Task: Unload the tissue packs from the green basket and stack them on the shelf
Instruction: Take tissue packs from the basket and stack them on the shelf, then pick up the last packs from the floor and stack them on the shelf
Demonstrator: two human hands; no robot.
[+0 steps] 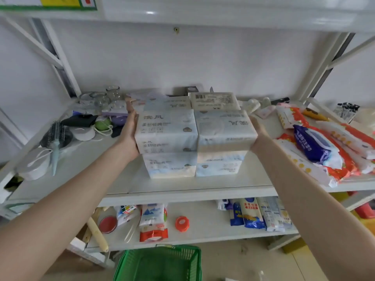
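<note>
On the shelf [182, 185], above the green basket [158, 264], left hand [129, 134] and right hand [256, 134] press flat against white-and-blue tissue packs [194, 136]; Chinese print, barcode.

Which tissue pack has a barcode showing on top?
The beige tissue pack at the back right of the top layer. Its barcode sits near the far left corner; the white-and-blue packs around it show only lettering.

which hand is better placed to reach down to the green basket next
Left, marginally. Both hands press the sides of the top tissue packs, but the green basket sits below, left of centre, nearer the left hand than the right hand. I can't see any packs in it.
</note>
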